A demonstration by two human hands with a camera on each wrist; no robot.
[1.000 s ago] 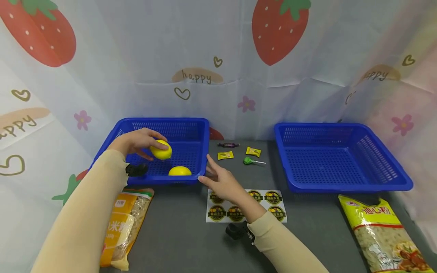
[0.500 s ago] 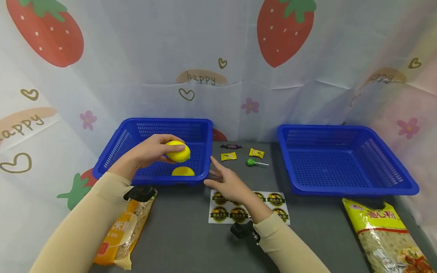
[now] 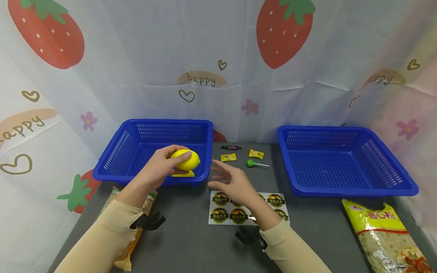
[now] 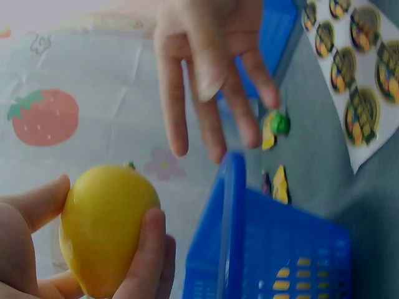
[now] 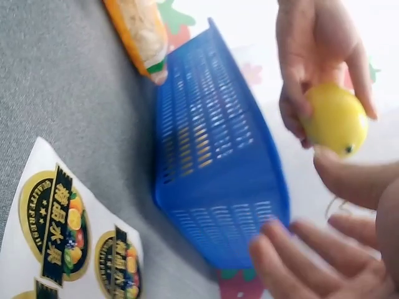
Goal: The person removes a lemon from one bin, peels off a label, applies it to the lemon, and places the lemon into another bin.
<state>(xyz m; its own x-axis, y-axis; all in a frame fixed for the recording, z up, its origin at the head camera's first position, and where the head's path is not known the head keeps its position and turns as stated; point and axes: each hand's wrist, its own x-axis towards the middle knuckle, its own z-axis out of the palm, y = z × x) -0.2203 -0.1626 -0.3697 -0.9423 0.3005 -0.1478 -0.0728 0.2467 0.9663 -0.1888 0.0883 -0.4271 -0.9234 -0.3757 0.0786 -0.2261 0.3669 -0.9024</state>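
Note:
My left hand [image 3: 164,165] grips a yellow lemon [image 3: 186,159] above the front right part of the left blue basket [image 3: 112,151]. The left wrist view shows thumb and fingers curled round that lemon [image 4: 109,227]. Below it, a second lemon [image 3: 184,174] lies in the basket, mostly hidden. Close to the basket's right side is my right hand [image 3: 235,182], its fingers spread and holding nothing. In the right wrist view these fingers [image 5: 305,265] reach toward the basket rim, with the held lemon [image 5: 336,118] just beyond.
A purple-wrapped candy [image 3: 231,147], two yellow candies [image 3: 228,157] and a green lollipop [image 3: 251,163] lie between the baskets. Another blue basket [image 3: 321,165] stands at right. A sticker sheet [image 3: 219,216] lies under the right forearm. Food bags [image 3: 385,235] lie at both sides.
My left hand has carried the lemon rightward and toward the front right of the left basket. My right hand has moved slightly away from the basket's rim.

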